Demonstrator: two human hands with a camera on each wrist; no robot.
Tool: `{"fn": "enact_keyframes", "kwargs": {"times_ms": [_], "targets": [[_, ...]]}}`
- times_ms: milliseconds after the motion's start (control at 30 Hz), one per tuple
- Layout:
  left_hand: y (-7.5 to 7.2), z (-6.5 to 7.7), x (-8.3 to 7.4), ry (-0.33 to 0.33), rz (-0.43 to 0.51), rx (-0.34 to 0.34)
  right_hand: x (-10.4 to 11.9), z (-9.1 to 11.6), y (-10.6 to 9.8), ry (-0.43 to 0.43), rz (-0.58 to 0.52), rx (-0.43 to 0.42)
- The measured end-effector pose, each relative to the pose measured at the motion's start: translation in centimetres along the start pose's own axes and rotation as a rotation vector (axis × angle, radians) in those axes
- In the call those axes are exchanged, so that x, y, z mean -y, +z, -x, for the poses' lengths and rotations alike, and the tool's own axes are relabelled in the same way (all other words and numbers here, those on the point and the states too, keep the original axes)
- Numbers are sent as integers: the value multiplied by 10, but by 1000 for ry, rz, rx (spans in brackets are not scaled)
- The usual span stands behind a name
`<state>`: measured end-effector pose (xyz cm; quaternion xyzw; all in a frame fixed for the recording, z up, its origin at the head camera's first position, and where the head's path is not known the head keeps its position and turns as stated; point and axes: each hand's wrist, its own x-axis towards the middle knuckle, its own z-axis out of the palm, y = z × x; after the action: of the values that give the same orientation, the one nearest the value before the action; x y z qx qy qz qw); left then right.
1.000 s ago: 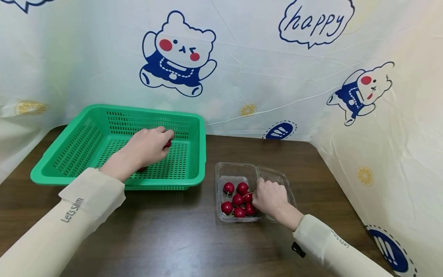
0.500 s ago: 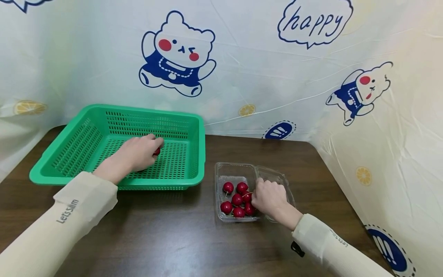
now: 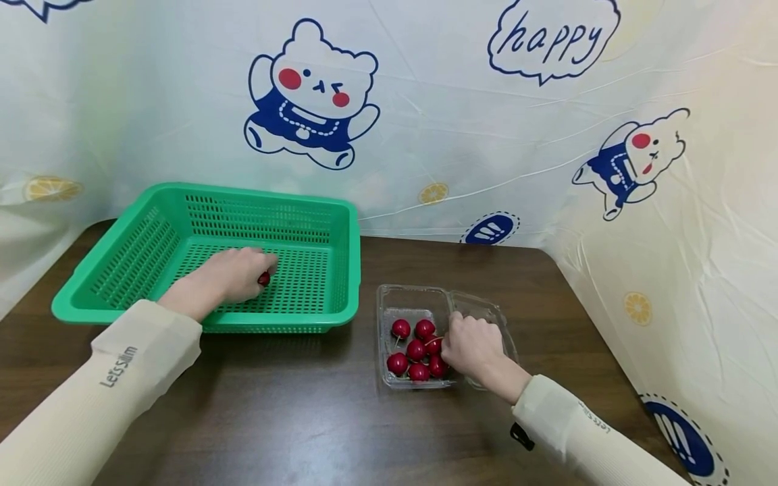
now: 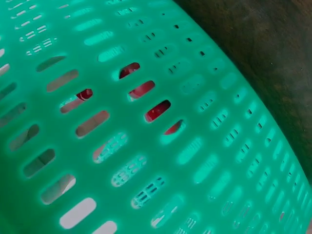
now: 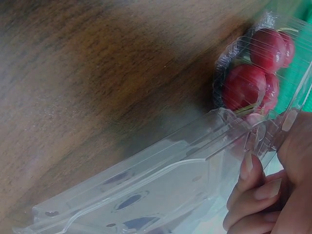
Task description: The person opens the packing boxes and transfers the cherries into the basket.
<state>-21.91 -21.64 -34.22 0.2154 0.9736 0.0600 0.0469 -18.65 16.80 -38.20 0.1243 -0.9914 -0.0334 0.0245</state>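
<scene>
Cherry [image 3: 264, 279] inside green basket [image 3: 292, 320]; cherries [image 3: 416, 350] in open clear box [image 3: 416, 299]

The backdrop [image 3: 437, 121] reads "happy" and "!!!" — both sleeve cuffs [image 3: 148, 341], "Let's" and a blurred word.

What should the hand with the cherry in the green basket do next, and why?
Probably the left hand should gently let go: it holds a cherry low inside the green basket, where the slotted floor could catch it.
</scene>
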Motion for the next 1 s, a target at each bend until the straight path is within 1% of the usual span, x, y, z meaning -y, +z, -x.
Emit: {"fn": "enact_keyframes", "kwargs": {"times_ms": [233,367,467,633,733,867,1000], "targets": [[1,-1,-1,-5,2,-3,-1,0,1,-5,-2,-3],[0,0,-1,-1,-17,0,-1,0,1,-4,0,-6],[0,0,-2,-11,-25,6,-1,0,1,-5,1,-10],[1,-1,-3,-44,-11,33,-1,0,1,-5,0,-7],[1,-2,-3,-60,-21,53,-1,0,1,-1,-1,-2],[2,-2,-2,-74,-36,72,0,0,0,2,-2,0],[2,-3,-1,-75,-37,74,0,0,0,3,2,-5]]}}
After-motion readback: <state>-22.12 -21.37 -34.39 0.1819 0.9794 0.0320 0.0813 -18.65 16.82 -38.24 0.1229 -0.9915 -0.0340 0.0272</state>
